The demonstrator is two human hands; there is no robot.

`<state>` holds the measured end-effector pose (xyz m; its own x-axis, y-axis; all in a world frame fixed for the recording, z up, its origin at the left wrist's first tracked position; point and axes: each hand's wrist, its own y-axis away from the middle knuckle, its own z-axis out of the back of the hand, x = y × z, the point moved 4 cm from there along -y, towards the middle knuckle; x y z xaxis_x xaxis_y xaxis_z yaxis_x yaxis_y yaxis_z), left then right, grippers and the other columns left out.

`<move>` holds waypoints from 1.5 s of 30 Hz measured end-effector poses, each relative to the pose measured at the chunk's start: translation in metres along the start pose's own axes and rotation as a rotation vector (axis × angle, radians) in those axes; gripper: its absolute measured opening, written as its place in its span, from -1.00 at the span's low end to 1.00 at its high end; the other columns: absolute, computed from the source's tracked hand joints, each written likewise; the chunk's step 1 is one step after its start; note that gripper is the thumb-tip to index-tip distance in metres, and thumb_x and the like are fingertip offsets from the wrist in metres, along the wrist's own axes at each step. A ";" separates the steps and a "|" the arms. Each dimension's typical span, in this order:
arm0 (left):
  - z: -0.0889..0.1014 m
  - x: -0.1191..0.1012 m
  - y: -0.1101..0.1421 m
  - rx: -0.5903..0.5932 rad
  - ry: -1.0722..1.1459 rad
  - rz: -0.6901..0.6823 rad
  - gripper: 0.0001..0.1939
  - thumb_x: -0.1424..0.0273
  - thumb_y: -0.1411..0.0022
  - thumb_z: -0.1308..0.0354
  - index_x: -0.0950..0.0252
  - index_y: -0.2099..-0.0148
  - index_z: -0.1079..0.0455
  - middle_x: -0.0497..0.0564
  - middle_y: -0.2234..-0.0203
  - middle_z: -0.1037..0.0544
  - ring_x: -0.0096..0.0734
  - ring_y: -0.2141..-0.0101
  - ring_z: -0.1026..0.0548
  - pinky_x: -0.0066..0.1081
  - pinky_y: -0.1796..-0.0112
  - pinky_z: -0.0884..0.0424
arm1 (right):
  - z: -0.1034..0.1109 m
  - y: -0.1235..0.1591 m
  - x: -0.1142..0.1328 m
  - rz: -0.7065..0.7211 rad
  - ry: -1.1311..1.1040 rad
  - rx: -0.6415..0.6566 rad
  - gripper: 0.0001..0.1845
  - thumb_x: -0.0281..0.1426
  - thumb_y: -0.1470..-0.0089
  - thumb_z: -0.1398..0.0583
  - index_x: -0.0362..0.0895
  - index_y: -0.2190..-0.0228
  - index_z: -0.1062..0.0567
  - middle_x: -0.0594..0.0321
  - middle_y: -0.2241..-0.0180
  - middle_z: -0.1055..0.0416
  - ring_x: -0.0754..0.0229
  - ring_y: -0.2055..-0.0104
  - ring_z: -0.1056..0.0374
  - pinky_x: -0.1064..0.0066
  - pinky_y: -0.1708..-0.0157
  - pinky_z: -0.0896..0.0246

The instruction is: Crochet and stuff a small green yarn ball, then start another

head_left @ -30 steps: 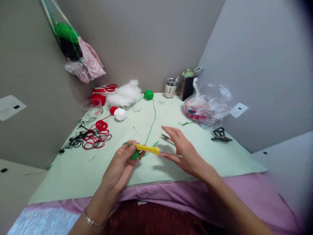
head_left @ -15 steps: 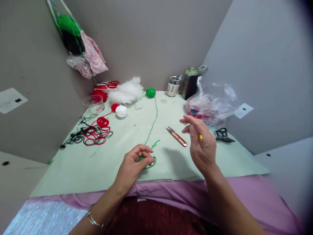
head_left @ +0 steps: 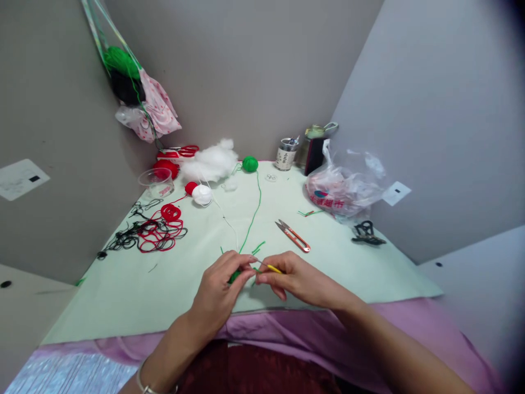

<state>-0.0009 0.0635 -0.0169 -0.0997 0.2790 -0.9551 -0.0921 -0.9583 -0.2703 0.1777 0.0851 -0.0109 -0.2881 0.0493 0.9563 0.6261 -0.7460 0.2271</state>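
My left hand (head_left: 221, 287) is closed in a pinch on a small green crocheted piece (head_left: 234, 276) near the front edge of the pale green mat (head_left: 123, 284). My right hand (head_left: 293, 279) is closed on a yellow-handled crochet hook (head_left: 273, 268) whose tip points into the green piece. A green yarn strand (head_left: 254, 210) runs from the piece back to a green yarn ball (head_left: 250, 163) at the far side of the mat.
Orange thread snips (head_left: 293, 236) lie just beyond my right hand. A tangle of red and black yarn (head_left: 153, 230) lies left. White stuffing (head_left: 211, 161), a red-and-white ball (head_left: 199, 192), a plastic cup (head_left: 156, 180), a tin (head_left: 285, 151), a plastic bag (head_left: 342, 186) and a black clip (head_left: 366, 232) are farther back.
My right hand, lifted above the snips half a second ago, has come down and left to meet my left hand. The hook now points into the green piece.
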 end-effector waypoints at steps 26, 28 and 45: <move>-0.030 0.026 -0.002 0.066 0.905 0.555 -0.71 0.36 -0.15 -0.50 0.36 0.09 -0.64 0.12 0.18 -0.66 -0.41 0.27 -0.59 -0.41 0.15 -0.53 | 0.059 -0.018 0.019 0.097 -0.452 -0.217 -0.66 -0.14 -0.05 -0.37 -0.14 0.42 -0.47 0.49 0.61 -0.16 0.45 0.64 0.25 0.48 0.63 0.36; -0.028 0.029 -0.004 0.029 0.902 0.573 -0.73 0.37 -0.15 -0.50 0.37 0.11 -0.64 0.09 0.22 -0.64 -0.46 0.30 -0.58 -0.46 0.19 -0.53 | 0.073 -0.023 0.023 0.088 -0.292 -0.251 -0.62 -0.08 -0.05 -0.34 -0.14 0.41 -0.47 0.47 0.60 -0.16 0.44 0.64 0.21 0.47 0.62 0.32; -0.009 0.022 -0.006 -0.368 1.028 0.583 -0.85 0.52 -0.37 -0.20 0.41 0.25 -0.58 0.06 0.36 -0.60 -0.49 0.38 -0.57 -0.51 0.29 -0.58 | 0.077 -0.029 0.017 0.097 0.300 -0.596 -0.74 -0.19 -0.13 -0.27 -0.14 0.40 -0.58 0.35 0.61 -0.34 0.24 0.51 -0.19 0.39 0.42 -0.08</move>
<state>0.0066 0.0753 -0.0374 0.8070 -0.2128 -0.5508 0.0057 -0.9299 0.3677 0.2106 0.1590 0.0127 -0.4932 -0.1586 0.8553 0.1773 -0.9809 -0.0796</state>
